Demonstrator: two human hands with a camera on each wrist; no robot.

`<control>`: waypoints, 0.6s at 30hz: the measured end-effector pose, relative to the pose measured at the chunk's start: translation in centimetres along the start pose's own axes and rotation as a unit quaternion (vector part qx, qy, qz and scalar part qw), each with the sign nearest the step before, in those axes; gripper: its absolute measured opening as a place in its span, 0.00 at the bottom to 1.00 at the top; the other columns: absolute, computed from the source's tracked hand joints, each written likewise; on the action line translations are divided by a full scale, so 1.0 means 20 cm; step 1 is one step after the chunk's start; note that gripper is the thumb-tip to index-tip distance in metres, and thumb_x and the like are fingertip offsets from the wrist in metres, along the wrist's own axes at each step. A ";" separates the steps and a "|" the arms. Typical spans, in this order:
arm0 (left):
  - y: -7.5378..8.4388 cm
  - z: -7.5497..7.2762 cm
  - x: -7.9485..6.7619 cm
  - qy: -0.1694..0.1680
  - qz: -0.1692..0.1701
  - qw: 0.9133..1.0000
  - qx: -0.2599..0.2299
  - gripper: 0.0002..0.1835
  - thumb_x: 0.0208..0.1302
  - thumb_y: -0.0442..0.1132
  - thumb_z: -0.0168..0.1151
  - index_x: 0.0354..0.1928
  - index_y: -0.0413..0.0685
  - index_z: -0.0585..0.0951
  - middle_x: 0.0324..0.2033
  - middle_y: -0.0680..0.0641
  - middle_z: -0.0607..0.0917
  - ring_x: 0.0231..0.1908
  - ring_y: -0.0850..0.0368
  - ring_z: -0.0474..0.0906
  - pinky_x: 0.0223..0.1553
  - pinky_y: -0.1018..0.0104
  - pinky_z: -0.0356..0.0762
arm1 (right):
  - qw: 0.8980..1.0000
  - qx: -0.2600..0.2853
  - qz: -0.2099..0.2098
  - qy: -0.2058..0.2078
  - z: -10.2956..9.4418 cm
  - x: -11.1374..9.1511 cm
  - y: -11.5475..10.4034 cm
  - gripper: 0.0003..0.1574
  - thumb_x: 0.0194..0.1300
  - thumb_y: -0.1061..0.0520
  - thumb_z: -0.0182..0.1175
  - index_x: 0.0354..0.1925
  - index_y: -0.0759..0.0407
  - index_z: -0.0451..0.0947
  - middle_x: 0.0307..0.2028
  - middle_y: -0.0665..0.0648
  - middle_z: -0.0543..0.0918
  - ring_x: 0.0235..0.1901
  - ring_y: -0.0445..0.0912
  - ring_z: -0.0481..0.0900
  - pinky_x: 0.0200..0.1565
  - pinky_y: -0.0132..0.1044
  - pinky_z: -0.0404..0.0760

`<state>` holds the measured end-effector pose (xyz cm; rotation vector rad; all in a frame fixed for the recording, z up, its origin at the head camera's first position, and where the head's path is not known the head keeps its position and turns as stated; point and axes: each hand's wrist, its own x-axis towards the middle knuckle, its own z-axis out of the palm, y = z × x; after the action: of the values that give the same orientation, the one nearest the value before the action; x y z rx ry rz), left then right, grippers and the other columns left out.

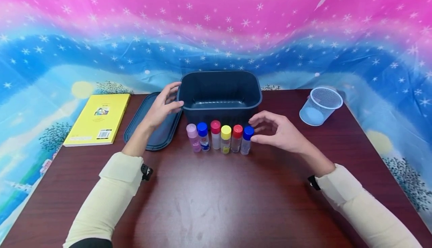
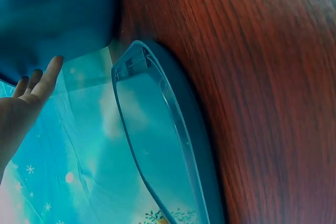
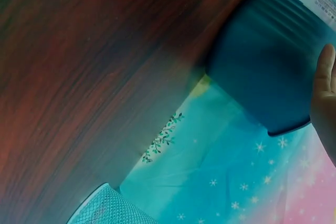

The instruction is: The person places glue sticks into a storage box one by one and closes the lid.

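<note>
A dark rectangular bin (image 1: pixel 219 114) stands upright at the back middle of the table in the head view. My left hand (image 1: pixel 164 105) is at its left end, thumb by the rim and fingers loosely spread; in the left wrist view the fingers (image 2: pixel 51 77) lie against or very near the bin wall. Several small capped bottles stand in a row before the bin, from a pink one (image 1: pixel 194 139) to a blue-capped one (image 1: pixel 246 143) at the right end. Beside that last bottle hovers my right hand (image 1: pixel 281 131), fingers slightly bent; whether its fingertips touch the cap I cannot tell.
Left of the bin lies a dark lid (image 1: pixel 160 135), with a yellow book (image 1: pixel 98 118) farther left. A pale mesh cup (image 1: pixel 318 107) stands at the right back. Behind the table hangs a patterned cloth (image 1: pixel 216 27).
</note>
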<state>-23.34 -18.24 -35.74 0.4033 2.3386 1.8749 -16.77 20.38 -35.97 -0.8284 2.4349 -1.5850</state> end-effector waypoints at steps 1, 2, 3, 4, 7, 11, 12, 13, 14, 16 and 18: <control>0.00 0.00 0.00 -0.001 -0.005 1.000 -0.017 0.36 0.74 0.39 0.57 0.79 0.51 0.56 0.78 0.41 0.52 0.76 0.39 0.50 0.67 0.38 0.65 | 1.000 0.000 0.002 -0.003 0.01 0.00 0.00 0.28 0.59 0.63 0.74 0.57 0.59 0.78 0.50 0.56 0.83 0.48 0.49 0.84 0.50 0.42 0.85; 0.00 0.00 0.00 -0.003 -0.008 1.000 -0.029 0.36 0.74 0.37 0.57 0.79 0.50 0.55 0.78 0.41 0.52 0.76 0.39 0.50 0.67 0.38 0.65 | 1.000 -0.001 0.004 -0.005 0.01 0.00 0.00 0.28 0.59 0.63 0.74 0.57 0.59 0.78 0.50 0.56 0.83 0.48 0.49 0.84 0.49 0.42 0.85; 0.00 0.00 0.00 -0.004 -0.011 0.999 -0.037 0.36 0.74 0.37 0.56 0.79 0.50 0.55 0.78 0.41 0.51 0.76 0.39 0.50 0.67 0.38 0.65 | 1.000 -0.002 0.006 -0.007 0.01 0.01 0.00 0.28 0.59 0.62 0.74 0.57 0.58 0.78 0.50 0.55 0.83 0.47 0.49 0.84 0.49 0.42 0.85; 0.00 0.00 0.00 -0.004 -0.013 0.999 -0.043 0.36 0.73 0.36 0.56 0.79 0.50 0.55 0.78 0.41 0.51 0.76 0.39 0.50 0.67 0.38 0.65 | 1.000 -0.002 0.009 -0.008 0.02 0.01 0.00 0.28 0.59 0.62 0.75 0.57 0.59 0.78 0.50 0.55 0.83 0.47 0.49 0.84 0.49 0.42 0.85; 0.00 0.01 0.00 -0.003 -0.016 0.998 -0.056 0.37 0.72 0.35 0.56 0.78 0.49 0.54 0.78 0.41 0.50 0.76 0.38 0.50 0.66 0.38 0.66 | 1.000 -0.003 0.015 -0.008 0.02 0.01 0.01 0.29 0.59 0.62 0.75 0.57 0.61 0.77 0.50 0.55 0.83 0.46 0.50 0.84 0.48 0.41 0.86; -0.01 0.01 0.01 0.000 -0.024 0.997 -0.075 0.37 0.71 0.36 0.58 0.78 0.49 0.55 0.78 0.42 0.51 0.75 0.39 0.52 0.66 0.38 0.66 | 1.000 -0.009 0.025 -0.009 0.03 0.01 0.01 0.29 0.59 0.63 0.74 0.58 0.63 0.77 0.50 0.56 0.82 0.45 0.50 0.84 0.46 0.38 0.86; -0.01 0.01 0.01 0.001 -0.028 0.997 -0.079 0.37 0.71 0.36 0.58 0.78 0.49 0.55 0.78 0.42 0.51 0.75 0.39 0.52 0.66 0.38 0.67 | 1.000 -0.011 0.027 -0.010 0.03 0.01 0.01 0.29 0.59 0.63 0.74 0.58 0.63 0.77 0.50 0.57 0.82 0.45 0.50 0.84 0.46 0.38 0.86; -0.01 0.01 0.00 0.002 -0.031 0.996 -0.081 0.37 0.71 0.36 0.58 0.78 0.49 0.55 0.78 0.43 0.51 0.75 0.39 0.52 0.66 0.38 0.67 | 0.999 -0.013 0.029 -0.010 0.03 0.01 0.01 0.29 0.59 0.63 0.74 0.57 0.63 0.77 0.50 0.57 0.82 0.45 0.51 0.84 0.46 0.38 0.86; -0.01 0.01 0.00 0.004 -0.033 0.996 -0.085 0.37 0.71 0.36 0.59 0.77 0.49 0.55 0.78 0.43 0.52 0.74 0.39 0.54 0.66 0.38 0.67 | 0.999 -0.015 0.031 -0.011 0.04 0.01 0.02 0.29 0.59 0.62 0.74 0.57 0.62 0.77 0.50 0.57 0.82 0.44 0.50 0.84 0.46 0.37 0.86; -0.01 0.02 0.00 0.007 -0.034 0.995 -0.090 0.37 0.71 0.36 0.59 0.77 0.49 0.56 0.77 0.42 0.52 0.73 0.37 0.57 0.66 0.38 0.67 | 0.999 -0.015 0.031 -0.011 0.04 0.01 0.02 0.27 0.60 0.62 0.74 0.57 0.62 0.77 0.48 0.57 0.83 0.44 0.51 0.83 0.46 0.37 0.86; -0.02 0.02 0.00 0.009 -0.035 0.995 -0.094 0.37 0.71 0.36 0.59 0.77 0.50 0.56 0.77 0.42 0.53 0.72 0.36 0.57 0.65 0.38 0.67 | 0.999 -0.013 0.030 -0.012 0.04 0.01 0.02 0.26 0.61 0.62 0.73 0.56 0.60 0.78 0.47 0.56 0.83 0.44 0.51 0.83 0.46 0.38 0.86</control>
<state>-23.34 -17.96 -36.13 0.2806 2.1320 2.0482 -16.77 19.69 -36.60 -0.7667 2.4446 -1.5173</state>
